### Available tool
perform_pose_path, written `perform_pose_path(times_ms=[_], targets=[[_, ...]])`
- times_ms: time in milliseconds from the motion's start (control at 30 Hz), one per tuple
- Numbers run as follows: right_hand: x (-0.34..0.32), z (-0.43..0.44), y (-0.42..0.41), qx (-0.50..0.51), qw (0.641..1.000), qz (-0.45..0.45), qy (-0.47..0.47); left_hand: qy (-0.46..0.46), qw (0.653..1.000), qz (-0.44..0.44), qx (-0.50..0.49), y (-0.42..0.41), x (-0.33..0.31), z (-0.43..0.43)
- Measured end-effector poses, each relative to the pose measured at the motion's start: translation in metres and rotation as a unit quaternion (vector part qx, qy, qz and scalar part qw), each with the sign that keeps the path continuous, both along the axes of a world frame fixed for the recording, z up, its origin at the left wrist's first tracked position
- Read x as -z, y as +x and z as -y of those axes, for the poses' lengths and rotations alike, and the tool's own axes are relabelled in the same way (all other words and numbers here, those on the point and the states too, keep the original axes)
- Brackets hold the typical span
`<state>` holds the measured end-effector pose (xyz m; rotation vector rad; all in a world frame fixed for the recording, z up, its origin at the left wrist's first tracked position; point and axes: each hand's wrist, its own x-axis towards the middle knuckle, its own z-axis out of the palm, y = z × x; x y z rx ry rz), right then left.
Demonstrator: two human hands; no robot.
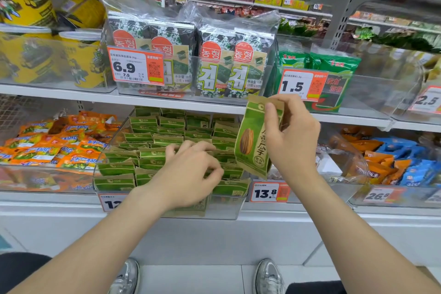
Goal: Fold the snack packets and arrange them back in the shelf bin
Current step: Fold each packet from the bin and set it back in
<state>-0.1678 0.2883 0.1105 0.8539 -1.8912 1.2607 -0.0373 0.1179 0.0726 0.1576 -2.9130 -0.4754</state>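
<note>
My right hand [291, 136] pinched the green snack packet [253, 148] by its top edge, upright over the right side of the shelf bin [222, 209], and I judged it light, papery and easily creased, while my left hand [191, 172] lay curled among the folded packets [148, 138], grip unclear.

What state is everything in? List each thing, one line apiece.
sunflower seed packet: unfolded, upright, lifted above the bin.
right hand: pinches the packet's top edge.
left hand: fingers curled among the binned packets; grip unclear.
green packets: tops folded, standing in rows in the bin.
clear shelf bin: nearly full.
</note>
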Motion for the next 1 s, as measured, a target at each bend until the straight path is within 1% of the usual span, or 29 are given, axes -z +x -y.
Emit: perform_pose_path(times_ms=[67, 100, 200, 267, 300, 333, 400, 433, 567, 667, 733, 833, 867, 900, 933, 967, 1000], targets=[[-0.004, -0.002, 0.002, -0.018, 0.998, 0.036, -0.053, 0.049, 0.995, -0.091, -0.014, -0.001, -0.002, 0.000], [-0.006, -0.002, 0.003, -0.039, 0.994, 0.065, -0.075, 0.092, 0.985, -0.142, -0.025, -0.002, -0.004, -0.001], [-0.006, 0.002, 0.008, -0.114, 0.978, 0.146, -0.098, 0.246, 0.933, -0.260, -0.037, -0.003, -0.016, -0.009], [-0.001, 0.009, 0.013, -0.126, 0.972, 0.173, -0.091, 0.320, 0.900, -0.295, -0.002, -0.003, -0.023, -0.016], [0.001, 0.013, 0.016, -0.125, 0.970, 0.186, -0.091, 0.331, 0.895, -0.299, 0.020, -0.003, -0.024, -0.019], [0.002, 0.016, 0.020, -0.128, 0.967, 0.200, -0.094, 0.322, 0.899, -0.295, 0.035, -0.004, -0.024, -0.021], [0.003, 0.020, 0.026, -0.155, 0.953, 0.236, -0.107, 0.308, 0.909, -0.277, 0.039, -0.005, -0.023, -0.023], [0.002, 0.021, 0.029, -0.176, 0.944, 0.256, -0.111, 0.326, 0.906, -0.269, 0.034, -0.005, -0.023, -0.024], [0.002, 0.024, 0.039, -0.263, 0.912, 0.297, -0.106, 0.433, 0.864, -0.253, 0.033, -0.003, -0.028, -0.024], [0.007, 0.029, 0.043, -0.325, 0.881, 0.326, -0.112, 0.460, 0.849, -0.259, 0.032, -0.002, -0.029, -0.023], [0.007, 0.031, 0.047, -0.353, 0.853, 0.360, -0.132, 0.466, 0.844, -0.264, 0.030, -0.001, -0.028, -0.021], [0.003, 0.032, 0.057, -0.388, 0.784, 0.445, -0.193, 0.475, 0.835, -0.277, 0.034, -0.002, -0.027, -0.020], [0.004, 0.034, 0.058, -0.386, 0.767, 0.469, -0.205, 0.477, 0.831, -0.283, 0.036, -0.002, -0.027, -0.020], [0.006, 0.035, 0.060, -0.376, 0.759, 0.486, -0.215, 0.474, 0.831, -0.288, 0.039, -0.002, -0.028, -0.021], [0.007, 0.037, 0.062, -0.359, 0.759, 0.495, -0.225, 0.468, 0.834, -0.291, 0.040, -0.003, -0.028, -0.021], [0.008, 0.039, 0.063, -0.335, 0.770, 0.492, -0.229, 0.463, 0.837, -0.291, 0.040, -0.003, -0.027, -0.021], [0.009, 0.041, 0.063, -0.308, 0.792, 0.477, -0.225, 0.462, 0.838, -0.288, 0.040, -0.004, -0.028, -0.021]])
